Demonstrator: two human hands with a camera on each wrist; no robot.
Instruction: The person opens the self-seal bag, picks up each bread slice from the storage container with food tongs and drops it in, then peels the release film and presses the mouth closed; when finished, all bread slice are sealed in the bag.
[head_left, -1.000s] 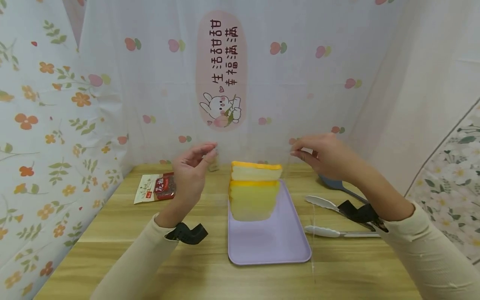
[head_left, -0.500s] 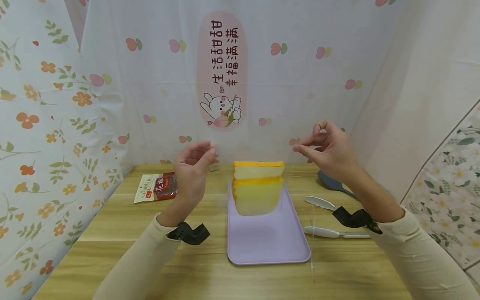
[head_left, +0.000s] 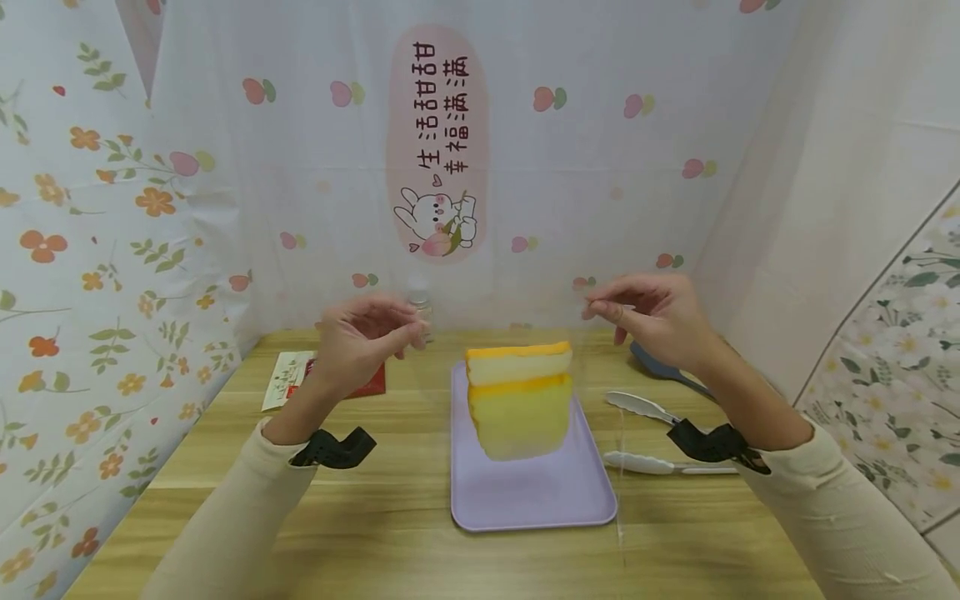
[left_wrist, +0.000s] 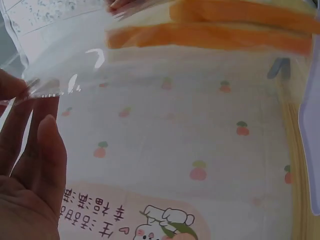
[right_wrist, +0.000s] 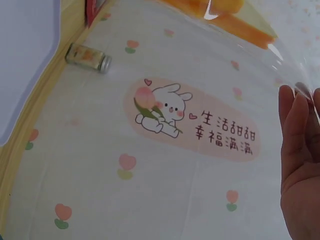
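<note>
Between my two hands hangs a clear plastic bag point(left_wrist: 70, 60), hard to make out in the head view. Two slices of bread point(head_left: 521, 417) with orange crusts are inside it, one behind the other. They appear over the lilac tray point(head_left: 525, 504); whether the bag touches it I cannot tell. My left hand point(head_left: 356, 342) pinches one side of the bag's edge between thumb and fingers. On the opposite side my right hand point(head_left: 652, 321) pinches the other end, thumb against fingers. In the right wrist view, the bag's film point(right_wrist: 285, 55) stretches from the fingertips to the bread.
Behind my left hand lies a red and cream spice packet point(head_left: 288, 375), partly covered. A small glass jar point(right_wrist: 87, 57) stands at the back. To the right are white-tipped tongs point(head_left: 645, 462) and a dark blue spatula point(head_left: 663, 367). Printed curtains point(head_left: 315, 183) enclose the table.
My left hand has shifted left and slightly down, uncovering the jar and covering more of the packet. My right hand has dipped, its raised fingers now lower. The bread sits a little lower in view.
</note>
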